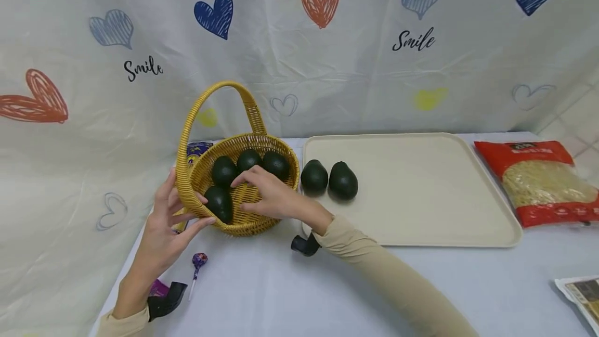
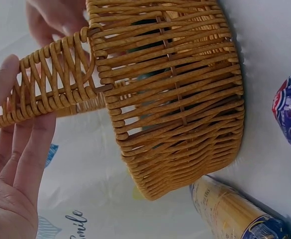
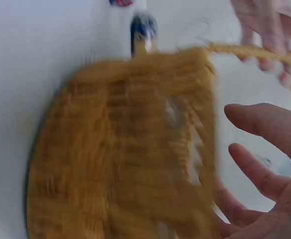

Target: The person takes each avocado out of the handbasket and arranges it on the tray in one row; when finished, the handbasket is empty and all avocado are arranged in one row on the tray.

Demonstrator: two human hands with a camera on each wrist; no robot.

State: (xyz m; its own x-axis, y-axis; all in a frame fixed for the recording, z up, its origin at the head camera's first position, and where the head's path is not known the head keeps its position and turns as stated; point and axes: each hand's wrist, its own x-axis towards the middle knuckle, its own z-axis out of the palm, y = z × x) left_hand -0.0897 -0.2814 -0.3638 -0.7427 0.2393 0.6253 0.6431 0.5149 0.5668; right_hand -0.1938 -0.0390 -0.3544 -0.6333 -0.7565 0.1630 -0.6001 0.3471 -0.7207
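A yellow wicker basket [image 1: 248, 229] with a tall arched handle stands left of centre. My left hand [image 1: 161, 233] holds the foot of its handle [image 2: 50, 79], thumb on one face and fingers on the other in the left wrist view. Several dark green avocados [image 1: 219, 204] lie inside, mostly along the back and left. Over the basket's right side reaches my right hand [image 1: 271, 194], fingers loosely bent and nothing in them. The right wrist view shows its fingers spread beside the blurred basket wall. Two more avocados, one [image 1: 314, 177] beside the other [image 1: 343, 181], lie at the tray's left end.
The cream tray [image 1: 430, 196] spans the table right of the basket. Beyond it lie a red-and-clear food bag [image 1: 538, 183] and a packet [image 1: 582, 298]. A lollipop [image 1: 199, 260] and purple wrapper [image 1: 159, 288] lie near the left forearm; a blue-ended pasta pack [image 2: 235, 209] sits behind the basket.
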